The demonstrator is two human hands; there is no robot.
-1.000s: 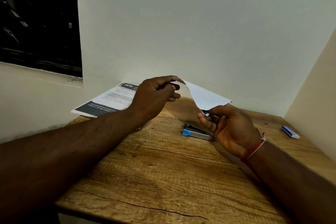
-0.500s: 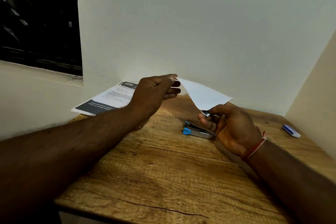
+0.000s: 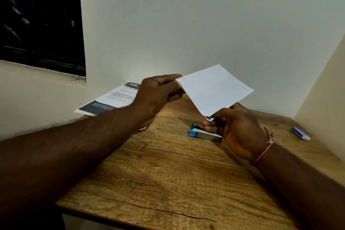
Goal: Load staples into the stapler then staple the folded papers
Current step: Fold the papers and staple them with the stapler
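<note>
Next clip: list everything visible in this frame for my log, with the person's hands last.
folded paper: one, white, held in the air above the table between both hands
stapler: one, blue and silver, lying on the table, partly hidden by the right hand
printed sheets: one stack, white with dark bands, far left of the table by the wall
small box: one, blue and white, right edge of the table
table: one, brown wood
window: one, dark, upper left
thread bracelet: one, red, right wrist
left hand: pinches the paper's left corner
right hand: pinches the paper's lower corner
</note>
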